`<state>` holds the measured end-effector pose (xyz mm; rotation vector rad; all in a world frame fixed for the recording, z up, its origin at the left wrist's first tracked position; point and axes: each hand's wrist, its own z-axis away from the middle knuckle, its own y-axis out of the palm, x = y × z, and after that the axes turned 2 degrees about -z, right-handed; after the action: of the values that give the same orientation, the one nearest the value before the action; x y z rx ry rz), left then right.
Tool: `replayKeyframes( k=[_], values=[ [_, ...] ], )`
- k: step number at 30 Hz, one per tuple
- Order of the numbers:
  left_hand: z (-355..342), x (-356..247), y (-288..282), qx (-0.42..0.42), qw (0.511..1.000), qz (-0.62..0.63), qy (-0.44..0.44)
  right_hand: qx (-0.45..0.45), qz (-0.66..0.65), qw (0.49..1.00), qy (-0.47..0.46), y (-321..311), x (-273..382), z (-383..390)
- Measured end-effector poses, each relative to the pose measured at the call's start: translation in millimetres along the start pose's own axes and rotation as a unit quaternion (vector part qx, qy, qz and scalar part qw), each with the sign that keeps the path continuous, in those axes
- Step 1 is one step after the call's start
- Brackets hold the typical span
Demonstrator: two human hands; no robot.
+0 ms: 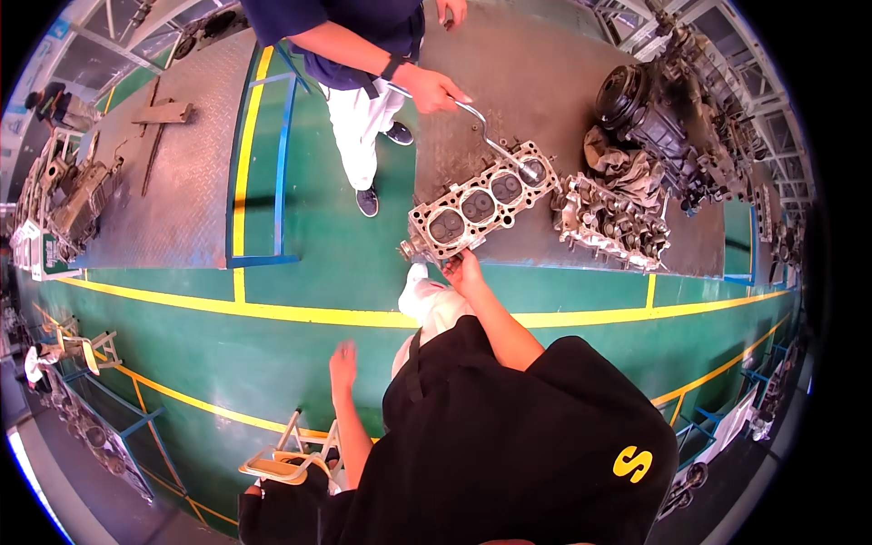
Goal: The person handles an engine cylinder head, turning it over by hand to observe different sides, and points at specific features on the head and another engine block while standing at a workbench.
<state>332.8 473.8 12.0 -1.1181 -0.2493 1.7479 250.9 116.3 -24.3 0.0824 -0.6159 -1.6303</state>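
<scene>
Head view.

Cylinder head [491, 193]: one, metal, with four round dark chambers in a row. Lies aslant at the near left corner of the table [545, 82], its lower left end at the table's edge.

Right hand [461, 272]: at the near edge of the cylinder head, toward its lower left end; fingers curled up to the metal. Whether they pinch it or only steady it, cannot tell.

Left hand [343, 368]: well apart from the table, hanging over the green floor [272, 359]; fingers loosely extended, holding nothing.

Co-worker's hand [434, 89]: closed about a bent wrench [486, 132], silver, its lower end at the rightmost chamber of the cylinder head. Dark band [391, 68] at the wrist.

Metal casting [613, 222]: one, pale, with many cavities; on the table, just right of the cylinder head.

Cloth [627, 168]: brown, crumpled, behind the casting.

Engine [654, 118]: dark, bulky, at the table's right side.

Second table [202, 154]: patterned metal top, at the left; bears a brown block [163, 113] lying across a long bar [149, 163].

Stool [282, 465]: pale frame, on the floor, near the person's left forearm.
</scene>
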Motion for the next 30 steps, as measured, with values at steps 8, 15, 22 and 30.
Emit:
replayKeyframes(
  k=[8, 15, 22, 30],
  values=[
    [-110, -240, 0, 0.134, 0.959, -0.069, 0.239, 0.0, -0.021, 1.0, 0.017, -11, -1, -1],
    [-129, -278, 41, 0.181, 0.928, -0.23, 0.231, -0.057, -0.057, 0.997, -0.014, 4, 1, 2],
    [-133, -271, 65, 0.205, 0.921, -0.268, 0.195, -0.058, -0.073, 0.995, -0.03, 13, 3, 9],
    [-127, -271, 83, 0.13, 0.895, -0.356, 0.237, -0.146, -0.109, 0.981, -0.061, 24, -11, 2]
  ],
)
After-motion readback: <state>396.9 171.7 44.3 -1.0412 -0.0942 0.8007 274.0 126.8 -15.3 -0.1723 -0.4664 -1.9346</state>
